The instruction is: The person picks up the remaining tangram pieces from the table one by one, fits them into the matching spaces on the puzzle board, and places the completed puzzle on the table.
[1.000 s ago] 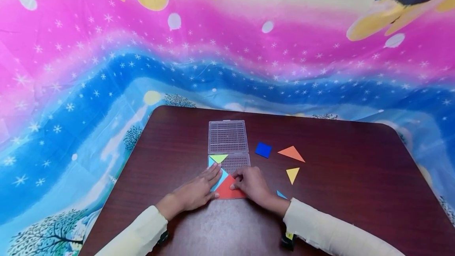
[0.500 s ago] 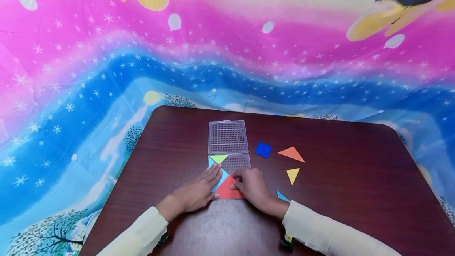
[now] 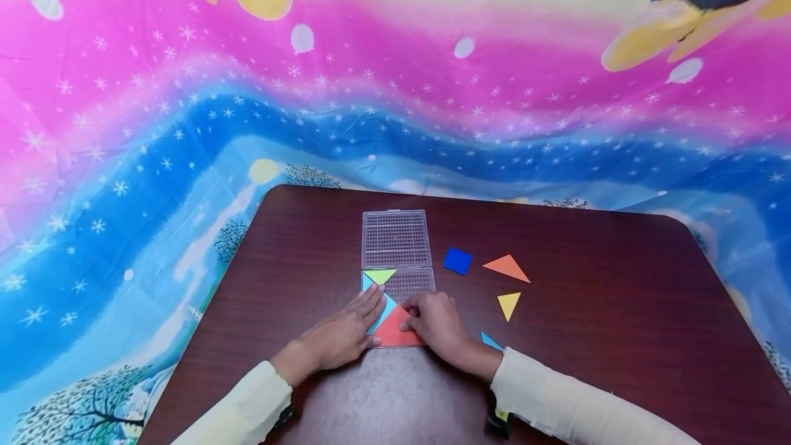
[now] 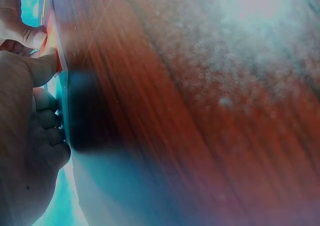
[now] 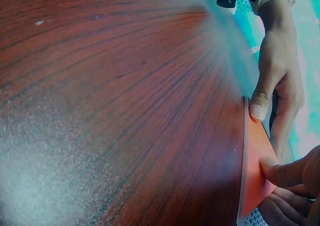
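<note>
Near the table's front lies an unfolded clear plastic case (image 3: 413, 281). In its near half are a light blue triangle (image 3: 388, 309), a lime green triangle (image 3: 380, 275) and a large orange-red triangle (image 3: 392, 329). My left hand (image 3: 346, 328) lies with outstretched fingers across the light blue triangle, its thumb at the orange-red triangle's left corner. My right hand (image 3: 441, 325) holds the orange-red triangle between thumb and curled fingers; in the right wrist view its thumb (image 5: 282, 172) presses the face, fingers beyond the far edge. The palm hides the triangle's right corner.
On the brown table (image 3: 593, 321), right of the case, lie a dark blue square (image 3: 457, 261), an orange triangle (image 3: 508, 268) and a yellow triangle (image 3: 509, 305). A blue piece (image 3: 491, 340) is partly behind the right forearm. A patterned cloth (image 3: 395, 101) hangs behind the table.
</note>
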The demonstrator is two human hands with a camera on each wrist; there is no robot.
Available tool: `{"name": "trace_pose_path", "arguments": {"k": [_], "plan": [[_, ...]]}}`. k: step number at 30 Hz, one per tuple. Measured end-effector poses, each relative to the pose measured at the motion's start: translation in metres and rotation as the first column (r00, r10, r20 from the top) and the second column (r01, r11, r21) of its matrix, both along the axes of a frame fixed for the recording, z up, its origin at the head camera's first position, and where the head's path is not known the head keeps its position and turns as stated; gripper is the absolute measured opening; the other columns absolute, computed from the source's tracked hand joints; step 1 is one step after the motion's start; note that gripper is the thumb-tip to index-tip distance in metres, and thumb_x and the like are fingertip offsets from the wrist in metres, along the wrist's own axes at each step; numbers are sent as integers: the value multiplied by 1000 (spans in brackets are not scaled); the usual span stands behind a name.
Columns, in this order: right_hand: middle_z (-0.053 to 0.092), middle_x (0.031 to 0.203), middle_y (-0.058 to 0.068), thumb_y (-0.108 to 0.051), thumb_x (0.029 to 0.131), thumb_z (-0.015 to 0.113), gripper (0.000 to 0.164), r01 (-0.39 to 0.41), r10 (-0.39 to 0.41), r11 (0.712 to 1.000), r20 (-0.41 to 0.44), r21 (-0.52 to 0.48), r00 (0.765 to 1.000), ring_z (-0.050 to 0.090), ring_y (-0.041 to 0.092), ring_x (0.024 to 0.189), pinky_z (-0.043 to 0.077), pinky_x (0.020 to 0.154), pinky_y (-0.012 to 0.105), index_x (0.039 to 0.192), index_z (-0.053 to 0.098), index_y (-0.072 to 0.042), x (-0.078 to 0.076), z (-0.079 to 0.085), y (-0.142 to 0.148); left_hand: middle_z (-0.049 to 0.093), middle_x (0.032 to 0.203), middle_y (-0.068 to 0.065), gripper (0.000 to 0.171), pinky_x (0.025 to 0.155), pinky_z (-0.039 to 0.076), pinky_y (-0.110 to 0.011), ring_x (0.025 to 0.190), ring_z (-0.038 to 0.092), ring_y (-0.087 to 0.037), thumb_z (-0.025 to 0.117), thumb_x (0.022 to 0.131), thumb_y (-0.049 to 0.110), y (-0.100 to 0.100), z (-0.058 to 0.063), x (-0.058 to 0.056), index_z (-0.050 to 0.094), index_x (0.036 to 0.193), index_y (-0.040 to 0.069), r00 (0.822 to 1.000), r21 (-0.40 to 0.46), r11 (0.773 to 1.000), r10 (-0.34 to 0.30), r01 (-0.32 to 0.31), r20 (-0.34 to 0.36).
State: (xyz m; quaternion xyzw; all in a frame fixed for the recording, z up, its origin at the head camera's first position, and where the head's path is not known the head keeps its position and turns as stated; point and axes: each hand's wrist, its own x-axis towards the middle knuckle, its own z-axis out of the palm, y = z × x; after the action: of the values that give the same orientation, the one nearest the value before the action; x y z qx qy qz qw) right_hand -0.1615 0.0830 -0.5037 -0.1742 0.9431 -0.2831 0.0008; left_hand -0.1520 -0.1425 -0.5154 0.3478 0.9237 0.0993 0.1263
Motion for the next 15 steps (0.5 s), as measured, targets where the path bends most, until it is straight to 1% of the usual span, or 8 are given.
{"name": "trace_pose_path", "arguments": {"k": [5,12,15], "plan": [[74,83,-2,-14,73,93,28,-10,10,1000,19,0,1000,65,6,73,54,63,21,98,82,-11,4,2,1,12,173,-14,72,130,21,-46,161,9,-29,45,109,44,0,-1,0,21,163,4,1000,8,1000,-1,1,-2],[74,100,5,-8,75,90,37,-57,57,998,5,38,998,69,14,85,60,71,29,111,79,-6,13,2,1,13,172,-16,72,131,19,-45,161,9,-30,45,109,43,0,0,0,21,162,2,1000,9,1000,-12,12,-15],[74,99,6,-9,78,89,37,-65,66,997,-8,47,998,70,15,86,60,72,30,113,78,-5,14,3,1,13,172,-17,71,131,19,-45,161,10,-30,46,109,43,0,-1,0,22,162,1,1000,14,1000,-11,11,-18]]}}
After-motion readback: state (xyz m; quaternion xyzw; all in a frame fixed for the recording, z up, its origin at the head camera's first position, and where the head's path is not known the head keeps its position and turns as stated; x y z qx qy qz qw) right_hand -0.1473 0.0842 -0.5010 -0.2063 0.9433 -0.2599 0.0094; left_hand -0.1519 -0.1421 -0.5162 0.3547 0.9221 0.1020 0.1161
